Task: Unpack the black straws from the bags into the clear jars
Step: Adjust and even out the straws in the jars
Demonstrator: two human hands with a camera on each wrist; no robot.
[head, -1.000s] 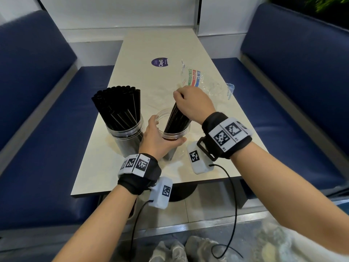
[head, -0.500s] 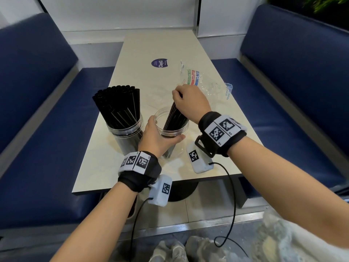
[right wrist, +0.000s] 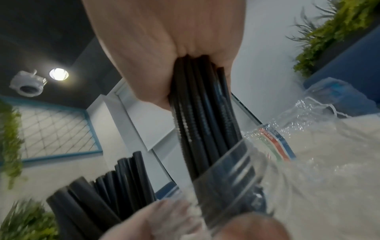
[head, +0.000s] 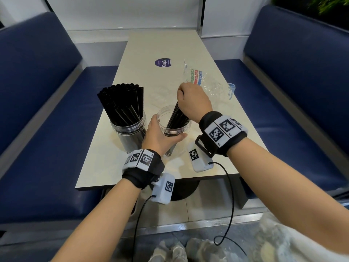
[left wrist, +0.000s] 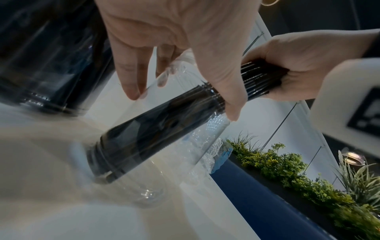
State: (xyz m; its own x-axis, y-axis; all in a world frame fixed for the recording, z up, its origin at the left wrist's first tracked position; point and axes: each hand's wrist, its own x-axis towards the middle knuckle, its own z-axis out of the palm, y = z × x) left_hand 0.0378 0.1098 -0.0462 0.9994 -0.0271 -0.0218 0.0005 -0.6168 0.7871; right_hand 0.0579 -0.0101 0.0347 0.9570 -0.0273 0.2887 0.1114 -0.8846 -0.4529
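Two clear jars stand near the table's front edge. The left jar [head: 130, 133] is packed with thick black straws [head: 122, 103]. My left hand [head: 160, 135] grips the right jar [head: 174, 127] near its rim, thumb on the near wall. My right hand [head: 192, 101] grips a bundle of thin black straws [head: 177, 120] by its top; the bundle leans in the right jar with its lower ends on the bottom. The left wrist view shows the bundle [left wrist: 156, 129] through the jar wall. In the right wrist view the bundle [right wrist: 203, 116] runs from my fist into the jar mouth [right wrist: 236, 170].
Empty clear plastic bags [head: 205, 82] lie crumpled on the cream table [head: 170, 48] behind my right hand, one reaching the right edge. A purple round sticker [head: 162, 63] sits farther back. Blue bench seats [head: 283, 118] flank the table on both sides.
My right hand has kept its grip on the thin straw bundle, which still leans in the right jar. The left hand stays on the jar. Little else moved.
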